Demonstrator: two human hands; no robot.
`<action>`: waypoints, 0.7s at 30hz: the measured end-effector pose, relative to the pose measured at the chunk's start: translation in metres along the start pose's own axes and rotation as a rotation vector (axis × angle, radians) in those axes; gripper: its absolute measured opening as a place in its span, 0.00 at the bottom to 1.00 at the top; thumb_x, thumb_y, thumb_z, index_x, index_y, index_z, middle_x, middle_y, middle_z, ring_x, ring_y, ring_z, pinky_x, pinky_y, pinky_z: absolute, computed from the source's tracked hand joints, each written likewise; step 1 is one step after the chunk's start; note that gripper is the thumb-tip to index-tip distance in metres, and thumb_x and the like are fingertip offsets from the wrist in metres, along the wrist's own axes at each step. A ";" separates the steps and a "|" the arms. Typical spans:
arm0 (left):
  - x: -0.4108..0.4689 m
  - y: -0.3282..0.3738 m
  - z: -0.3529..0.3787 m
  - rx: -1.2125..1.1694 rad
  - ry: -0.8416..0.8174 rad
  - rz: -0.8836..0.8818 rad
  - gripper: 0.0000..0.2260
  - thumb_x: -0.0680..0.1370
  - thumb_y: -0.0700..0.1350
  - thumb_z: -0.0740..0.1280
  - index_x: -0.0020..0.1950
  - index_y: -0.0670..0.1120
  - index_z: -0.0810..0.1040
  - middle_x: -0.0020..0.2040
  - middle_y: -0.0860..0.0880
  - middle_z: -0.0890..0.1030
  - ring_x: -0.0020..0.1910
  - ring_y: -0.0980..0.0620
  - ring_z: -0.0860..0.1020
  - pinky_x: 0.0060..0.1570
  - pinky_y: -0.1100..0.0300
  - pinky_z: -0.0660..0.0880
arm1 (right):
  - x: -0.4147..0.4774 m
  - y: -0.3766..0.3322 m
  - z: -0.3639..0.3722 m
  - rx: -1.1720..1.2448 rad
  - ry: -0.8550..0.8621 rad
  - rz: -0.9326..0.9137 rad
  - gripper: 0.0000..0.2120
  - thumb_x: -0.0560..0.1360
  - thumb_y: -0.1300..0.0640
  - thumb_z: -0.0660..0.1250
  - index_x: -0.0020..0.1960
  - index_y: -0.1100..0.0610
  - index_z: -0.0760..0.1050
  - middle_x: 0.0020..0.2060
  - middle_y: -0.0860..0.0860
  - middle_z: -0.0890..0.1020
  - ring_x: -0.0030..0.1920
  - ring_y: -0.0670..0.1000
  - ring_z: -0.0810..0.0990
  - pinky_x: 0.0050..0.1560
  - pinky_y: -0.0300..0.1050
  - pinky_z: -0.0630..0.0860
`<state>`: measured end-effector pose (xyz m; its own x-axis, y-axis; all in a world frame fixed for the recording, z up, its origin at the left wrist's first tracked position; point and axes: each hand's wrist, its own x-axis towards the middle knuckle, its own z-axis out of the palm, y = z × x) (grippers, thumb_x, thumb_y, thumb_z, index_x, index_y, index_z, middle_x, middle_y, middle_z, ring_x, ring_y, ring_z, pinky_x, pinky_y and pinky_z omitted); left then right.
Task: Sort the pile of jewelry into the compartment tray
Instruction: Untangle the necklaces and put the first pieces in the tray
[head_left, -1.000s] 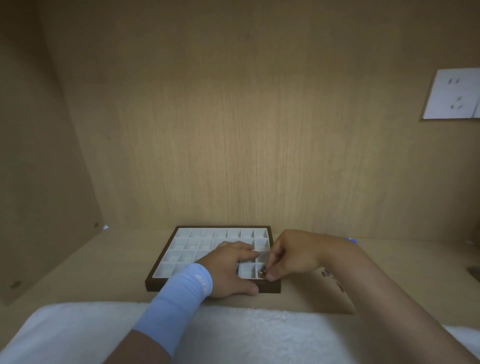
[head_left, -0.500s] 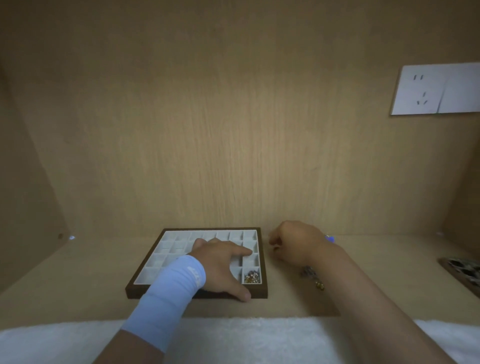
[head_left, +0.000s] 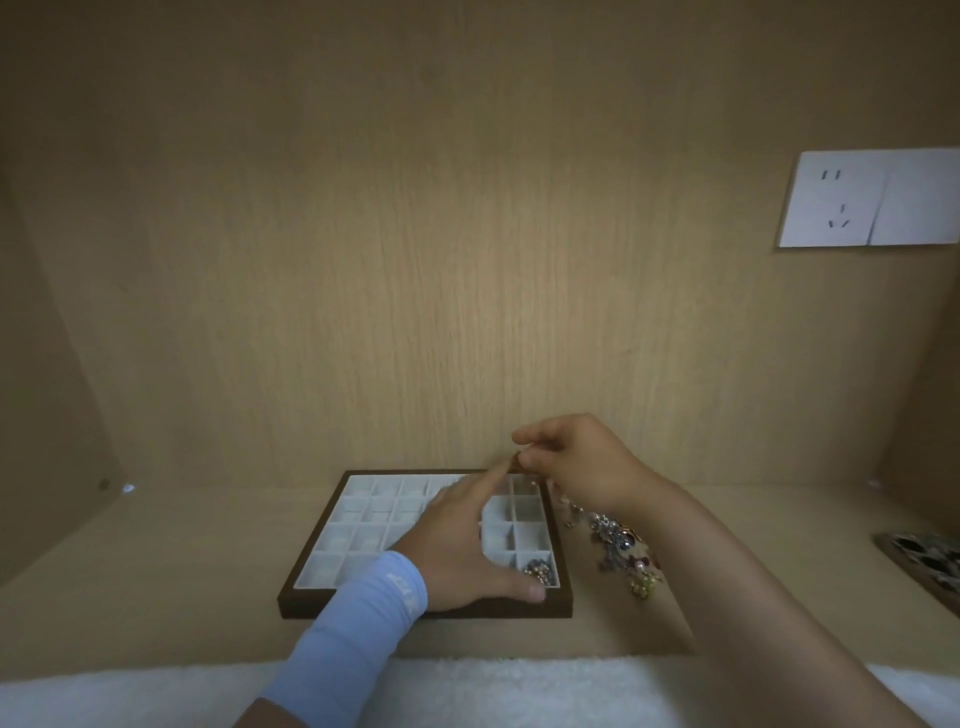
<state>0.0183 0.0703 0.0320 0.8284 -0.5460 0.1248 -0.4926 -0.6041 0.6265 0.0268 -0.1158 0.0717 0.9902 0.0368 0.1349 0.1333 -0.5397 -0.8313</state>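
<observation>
Jewelry pile (head_left: 623, 551) lies on the desk (head_left: 156, 597) just right of the compartment tray (head_left: 311, 605). My right hand (head_left: 576, 462) pinches a small piece (head_left: 516, 458) above the tray's far right corner. My left hand (head_left: 457, 540) rests flat on the tray, index finger stretched toward that corner.

wall socket (head_left: 831, 200) | white fluffy cloth (head_left: 519, 691) | dark patterned object (head_left: 924, 564), right edge

At right edge, dark patterned object (head_left: 927, 564) cut off; pinched piece (head_left: 516, 460) indistinct.
</observation>
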 end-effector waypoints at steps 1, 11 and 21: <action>0.001 0.002 -0.003 -0.115 0.100 0.014 0.42 0.65 0.58 0.79 0.69 0.75 0.54 0.68 0.66 0.66 0.68 0.63 0.64 0.68 0.63 0.62 | -0.002 -0.006 0.003 0.104 -0.034 0.006 0.16 0.80 0.60 0.67 0.68 0.59 0.76 0.48 0.54 0.85 0.44 0.45 0.84 0.39 0.33 0.76; -0.025 -0.014 -0.042 -0.217 0.474 0.059 0.13 0.73 0.41 0.74 0.52 0.58 0.83 0.43 0.56 0.83 0.40 0.60 0.78 0.45 0.71 0.72 | -0.010 -0.024 0.045 0.441 -0.177 0.039 0.14 0.78 0.57 0.70 0.63 0.58 0.80 0.44 0.53 0.87 0.32 0.45 0.79 0.32 0.36 0.72; -0.077 -0.061 -0.066 -0.358 0.590 -0.044 0.08 0.73 0.38 0.73 0.44 0.51 0.82 0.41 0.52 0.82 0.35 0.55 0.75 0.40 0.66 0.73 | -0.032 -0.045 0.107 0.469 -0.339 -0.022 0.12 0.80 0.61 0.66 0.62 0.54 0.82 0.54 0.51 0.86 0.56 0.52 0.84 0.37 0.38 0.76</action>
<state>0.0017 0.1873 0.0347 0.9021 -0.0567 0.4278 -0.4209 -0.3342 0.8433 -0.0064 -0.0028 0.0474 0.9348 0.3530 0.0386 0.0819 -0.1085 -0.9907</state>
